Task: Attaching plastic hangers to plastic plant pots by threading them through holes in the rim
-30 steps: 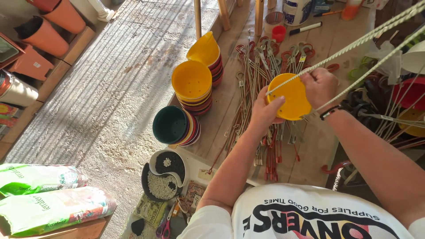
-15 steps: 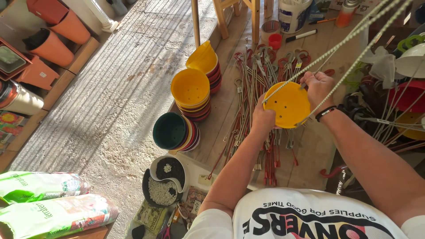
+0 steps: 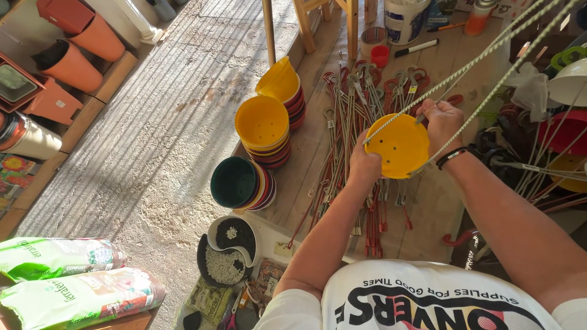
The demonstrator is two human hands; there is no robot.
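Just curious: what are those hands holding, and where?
A yellow pot: left hand grips its left rim, right hand its right rim, beside a hanger cord.

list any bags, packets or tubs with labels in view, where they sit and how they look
Two soil bags: bottom left, lying flat, white with green print.
Small packets: bottom centre beside the bowls of pebbles, olive and brown.
White tub: top centre on the wooden bench, round, blue label.

Head camera looks steeply down, close above hands [image 3: 403, 143]
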